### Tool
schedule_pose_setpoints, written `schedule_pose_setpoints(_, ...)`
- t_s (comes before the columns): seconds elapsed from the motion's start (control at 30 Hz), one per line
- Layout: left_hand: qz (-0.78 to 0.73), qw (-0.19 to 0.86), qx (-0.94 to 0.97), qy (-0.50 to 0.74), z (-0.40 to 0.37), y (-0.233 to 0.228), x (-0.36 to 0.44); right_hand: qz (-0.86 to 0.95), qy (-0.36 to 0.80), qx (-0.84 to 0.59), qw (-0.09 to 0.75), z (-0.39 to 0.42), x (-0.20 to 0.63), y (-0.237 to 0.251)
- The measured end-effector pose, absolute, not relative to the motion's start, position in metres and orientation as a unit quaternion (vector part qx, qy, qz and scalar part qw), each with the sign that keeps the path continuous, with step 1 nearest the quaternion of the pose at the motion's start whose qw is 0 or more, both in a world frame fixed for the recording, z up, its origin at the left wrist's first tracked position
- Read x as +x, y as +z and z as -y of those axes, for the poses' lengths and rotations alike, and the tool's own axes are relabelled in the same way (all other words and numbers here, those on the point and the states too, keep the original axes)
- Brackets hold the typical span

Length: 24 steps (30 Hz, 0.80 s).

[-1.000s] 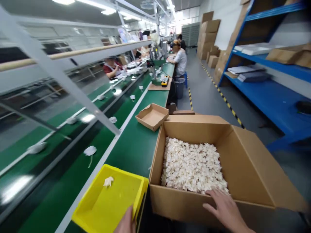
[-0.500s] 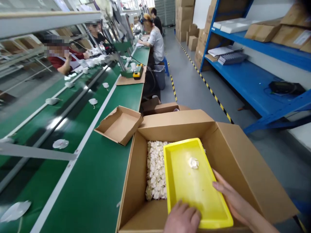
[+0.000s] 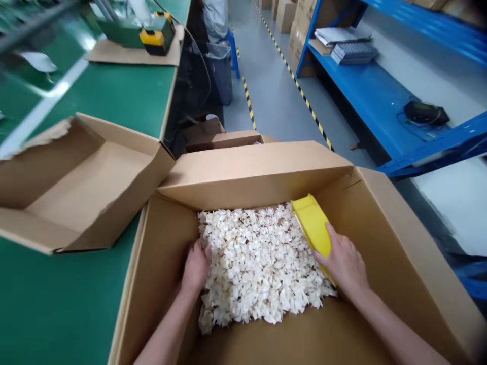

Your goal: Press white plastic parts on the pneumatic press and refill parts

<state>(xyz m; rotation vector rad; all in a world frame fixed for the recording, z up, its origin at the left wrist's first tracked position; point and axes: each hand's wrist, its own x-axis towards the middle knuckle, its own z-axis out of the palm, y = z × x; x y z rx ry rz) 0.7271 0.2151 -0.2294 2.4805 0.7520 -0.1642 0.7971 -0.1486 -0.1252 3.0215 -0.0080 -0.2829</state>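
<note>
A large open carton [image 3: 395,253] stood near the viewer, just right of the workbench [image 3: 114,96]. Inside it lay a heap of small pieces [image 3: 254,263]. The left hand [image 3: 196,266] rested at the heap's left edge; the right hand [image 3: 344,263] gripped a tray [image 3: 312,223] tilted on edge at the heap's right side. A shallow open box [image 3: 79,182] sat on the bench, left of the carton. Far behind it stood a tape dispenser [image 3: 155,35]. Shelving [image 3: 365,86] ran along the right.

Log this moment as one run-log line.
left hand: open, on white pieces | right hand: holds yellow tray, tilted on edge | both inside large cardboard box
</note>
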Motion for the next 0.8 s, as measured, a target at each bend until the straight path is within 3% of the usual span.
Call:
schedule_pose_setpoints(0.2, -0.256, 0.274, 0.926, -0.039, -0.229, -0.276, 0.795, 0.033, -0.083, 0.987, 0.13, 0.124, 0.817, -0.157)
schedule_pose_setpoints(0.47, -0.213, 0.276, 0.935, -0.061, -0.209, -0.289, 0.783, -0.062, -0.115, 0.982, 0.135, 0.09, 0.813, -0.185)
schedule_pose_setpoints(0.8, -0.202, 0.29, 0.931, -0.095, -0.17, -0.277, 0.729, -0.171, -0.228, 0.959, 0.006, 0.051, 0.756, -0.165)
